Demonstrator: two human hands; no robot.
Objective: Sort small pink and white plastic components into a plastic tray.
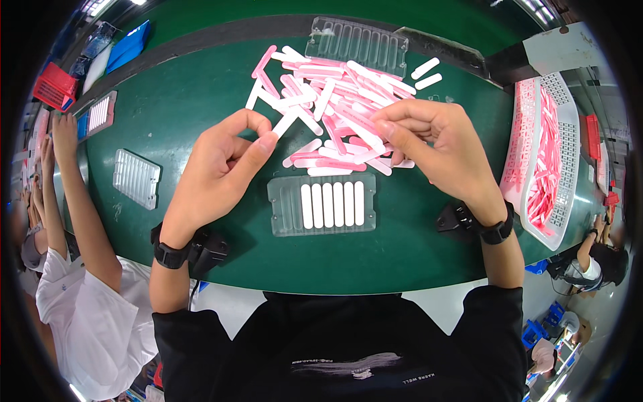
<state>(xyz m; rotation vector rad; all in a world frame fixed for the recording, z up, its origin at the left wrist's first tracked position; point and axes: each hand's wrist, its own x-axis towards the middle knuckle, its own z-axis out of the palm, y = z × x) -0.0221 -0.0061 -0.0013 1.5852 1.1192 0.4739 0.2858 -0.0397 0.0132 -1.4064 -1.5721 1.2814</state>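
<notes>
My left hand (pixel 231 167) pinches a flat white round-ended strip (pixel 287 123) between thumb and forefinger, over the left side of a loose pile. My right hand (pixel 442 147) has its thumb and fingers closed on a pink strip (pixel 356 119) at the pile's right side. Pink and white strips lie jumbled in the pile (pixel 325 90), some crossing others. Just in front of it sits a clear slotted tray (pixel 284 208). Several white strips (pixel 328 205) stand side by side in its middle and right slots; the left slots hold none.
Behind the pile lies another clear tray (pixel 362 43), with two white strips (pixel 427 72) to its right. A third clear tray (pixel 136 178) is at left. A white basket (pixel 568 144) of pink strips stands at right. A co-worker's arm (pixel 84 201) reaches in at far left.
</notes>
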